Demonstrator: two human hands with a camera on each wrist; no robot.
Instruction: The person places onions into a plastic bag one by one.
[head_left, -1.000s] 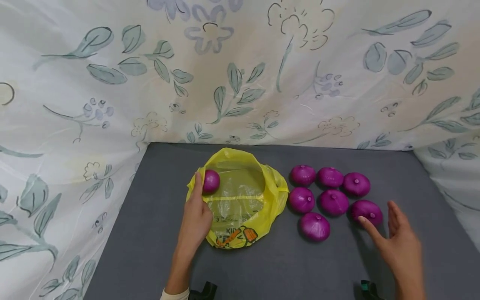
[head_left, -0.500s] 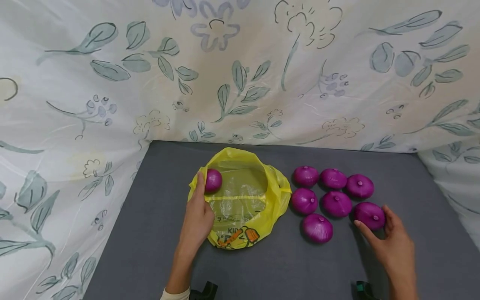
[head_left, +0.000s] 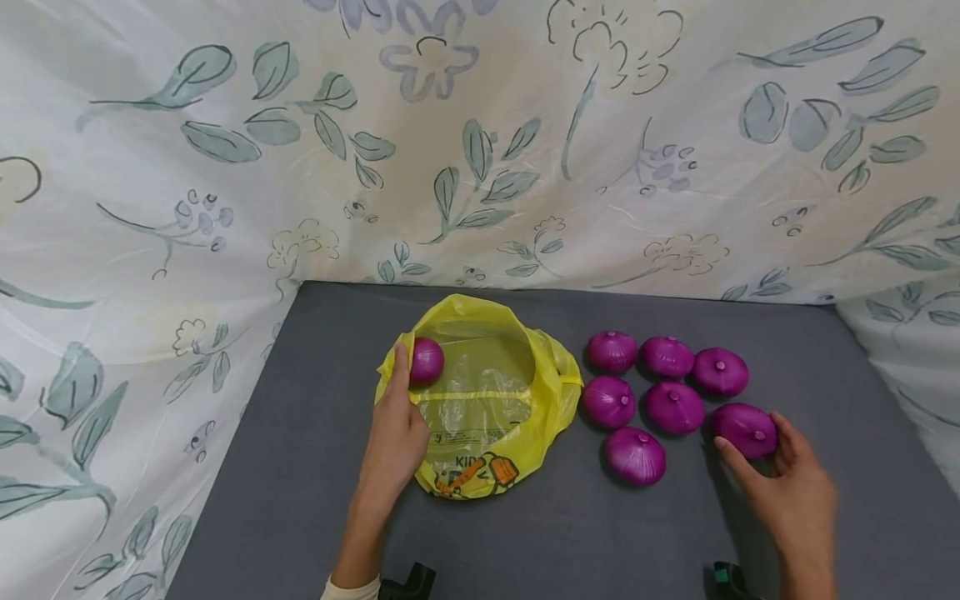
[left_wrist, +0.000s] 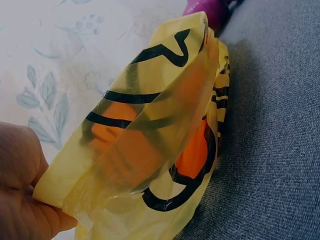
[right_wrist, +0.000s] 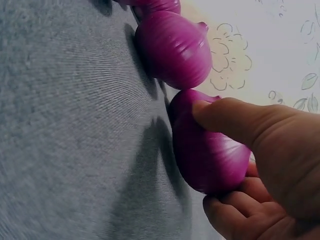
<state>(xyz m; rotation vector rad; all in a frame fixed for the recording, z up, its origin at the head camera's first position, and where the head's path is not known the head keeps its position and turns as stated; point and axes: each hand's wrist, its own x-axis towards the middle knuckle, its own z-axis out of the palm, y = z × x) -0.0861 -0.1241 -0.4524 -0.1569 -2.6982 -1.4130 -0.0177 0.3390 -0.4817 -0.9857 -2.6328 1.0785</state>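
Observation:
My left hand point(head_left: 397, 437) grips the left rim of an open yellow plastic bag point(head_left: 553, 392), pinching its edge between thumb and fingers in the left wrist view. A purple onion point(head_left: 427, 362) shows inside the bag, right beside those fingers. At the right, my right hand point(head_left: 795, 492) holds another onion point(head_left: 745, 429), thumb on its near side and fingers round the far side. That onion point(right_wrist: 212, 155) is tilted, and whether it is off the cloth I cannot tell. Several more onions point(head_left: 674, 407) lie in loose rows between the bag and my right hand.
Dark grey cloth point(head_left: 570, 542) covers the table. A white curtain point(head_left: 480, 192) with leaves and flowers hangs behind and along both sides. The nearest loose onion point(head_left: 635, 457) lies in front of the others, to the right of the bag.
My right hand has closed in from the right and taken hold of the onion, whose top now tips rightward. The left hand and bag have stayed in place.

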